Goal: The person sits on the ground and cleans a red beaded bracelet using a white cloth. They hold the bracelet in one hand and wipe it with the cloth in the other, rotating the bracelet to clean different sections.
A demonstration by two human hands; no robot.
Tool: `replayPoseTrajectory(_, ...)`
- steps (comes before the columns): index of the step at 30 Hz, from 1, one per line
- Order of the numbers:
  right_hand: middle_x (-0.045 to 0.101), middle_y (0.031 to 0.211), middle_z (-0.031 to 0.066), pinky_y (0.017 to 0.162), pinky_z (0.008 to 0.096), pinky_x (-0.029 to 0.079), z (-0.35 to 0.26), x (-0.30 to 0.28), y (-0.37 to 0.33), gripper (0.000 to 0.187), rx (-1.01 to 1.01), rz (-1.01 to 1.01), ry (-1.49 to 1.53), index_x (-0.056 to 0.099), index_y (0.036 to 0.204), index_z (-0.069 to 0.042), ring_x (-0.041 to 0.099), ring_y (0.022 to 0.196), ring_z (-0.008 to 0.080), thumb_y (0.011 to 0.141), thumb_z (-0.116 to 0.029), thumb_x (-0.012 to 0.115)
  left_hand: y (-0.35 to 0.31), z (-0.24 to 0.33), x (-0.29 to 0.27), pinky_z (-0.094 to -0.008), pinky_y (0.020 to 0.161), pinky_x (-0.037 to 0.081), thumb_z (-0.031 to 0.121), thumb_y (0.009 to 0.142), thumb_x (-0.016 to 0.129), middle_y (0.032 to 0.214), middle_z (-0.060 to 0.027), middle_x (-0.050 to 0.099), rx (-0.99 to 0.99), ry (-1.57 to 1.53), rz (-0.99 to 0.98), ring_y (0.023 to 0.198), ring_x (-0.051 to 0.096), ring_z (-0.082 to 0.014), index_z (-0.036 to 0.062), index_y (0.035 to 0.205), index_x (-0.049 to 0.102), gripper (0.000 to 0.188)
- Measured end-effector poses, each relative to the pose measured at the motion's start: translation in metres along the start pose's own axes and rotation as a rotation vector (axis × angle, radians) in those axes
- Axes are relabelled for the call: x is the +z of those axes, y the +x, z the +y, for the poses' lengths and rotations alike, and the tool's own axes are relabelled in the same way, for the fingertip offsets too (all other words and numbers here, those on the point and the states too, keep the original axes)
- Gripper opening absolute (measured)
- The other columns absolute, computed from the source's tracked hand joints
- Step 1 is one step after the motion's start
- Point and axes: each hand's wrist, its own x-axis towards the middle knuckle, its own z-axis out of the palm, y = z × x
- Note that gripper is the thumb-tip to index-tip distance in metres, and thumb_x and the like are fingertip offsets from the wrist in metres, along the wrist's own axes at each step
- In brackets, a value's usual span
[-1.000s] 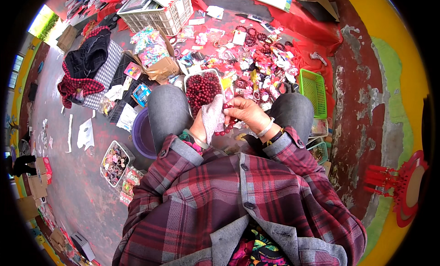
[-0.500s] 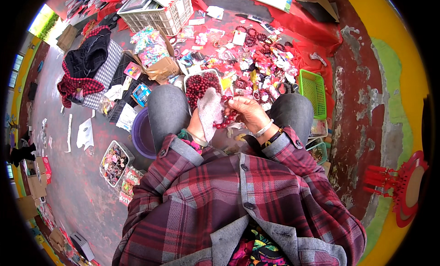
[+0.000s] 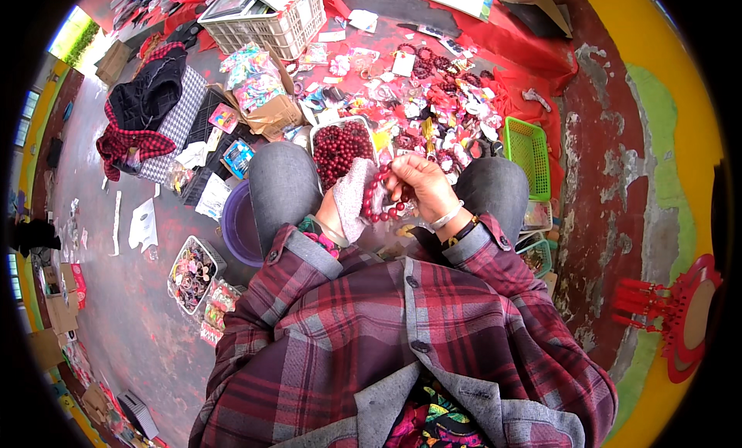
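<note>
My left hand (image 3: 331, 215) is closed on a pale pinkish-grey cloth (image 3: 354, 193), which covers most of its fingers. In a pinch, my right hand (image 3: 423, 187) holds a dark red bead bracelet (image 3: 376, 213) whose loop hangs down right beside the cloth. Whether the left fingers also touch the beads is hidden. Just beyond my hands, between my knees, stands a white basket (image 3: 313, 143) heaped with dark red beads (image 3: 340, 148).
Jewellery and small packets (image 3: 433, 116) cover the floor ahead. A green basket (image 3: 528, 158) stands by my right knee, a purple basin (image 3: 241, 228) by my left. Farther left are a cardboard box (image 3: 278, 117) and a white basket of trinkets (image 3: 193, 276).
My right hand has shifted slightly right and up with the bracelet, whose loop now hangs more open. The cloth has bunched closer around my left hand.
</note>
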Motion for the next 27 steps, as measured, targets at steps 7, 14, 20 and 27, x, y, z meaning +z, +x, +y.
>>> replayPoseTrajectory(7,0.066,0.082,0.0058,0.056,0.0235,0.044,0.000,0.009,-0.003,0.021,0.086,0.019,0.038,0.055,0.095,-0.010,0.062,0.069,0.0124,0.094,-0.031,0.052,0.006,0.000,0.011,-0.0261,0.055,0.042,0.051,0.095,0.037,0.066,-0.0040,0.049,0.082,-0.076,0.040,0.060,0.049,-0.0151,0.0068,0.084,0.051,0.047)
replayPoseTrajectory(14,0.063,0.078,0.0021,0.059,0.0208,0.045,-0.001,0.008,-0.003,0.014,0.103,-0.142,-0.134,0.058,0.094,-0.007,0.060,0.070,0.0100,0.092,-0.021,0.057,0.006,-0.016,-0.016,-0.0230,0.046,0.039,0.047,0.095,0.039,0.064,-0.0030,0.056,0.146,0.184,0.127,0.053,0.053,-0.0119,0.0058,0.084,0.059,0.047)
replayPoseTrajectory(20,0.062,0.076,0.0027,0.060,0.0209,0.046,0.002,0.004,-0.001,0.013,0.094,-0.104,-0.194,0.058,0.091,-0.006,0.059,0.067,0.0102,0.093,-0.019,0.055,-0.003,-0.010,-0.014,-0.0284,0.061,0.048,0.035,0.097,0.039,0.079,-0.0092,0.058,0.062,-0.013,0.020,0.070,0.058,-0.0190,0.0011,0.095,0.056,0.038)
replayPoseTrajectory(27,0.063,0.074,0.0022,0.052,0.0196,0.040,-0.001,0.001,0.002,0.017,0.014,0.013,0.003,0.053,0.088,-0.012,0.058,0.063,0.0089,0.094,-0.028,0.051,0.001,-0.002,0.001,-0.0292,0.067,0.048,0.038,0.098,0.034,0.085,-0.0072,0.055,0.062,-0.045,-0.036,0.078,0.056,-0.0180,0.0017,0.099,0.053,0.041)
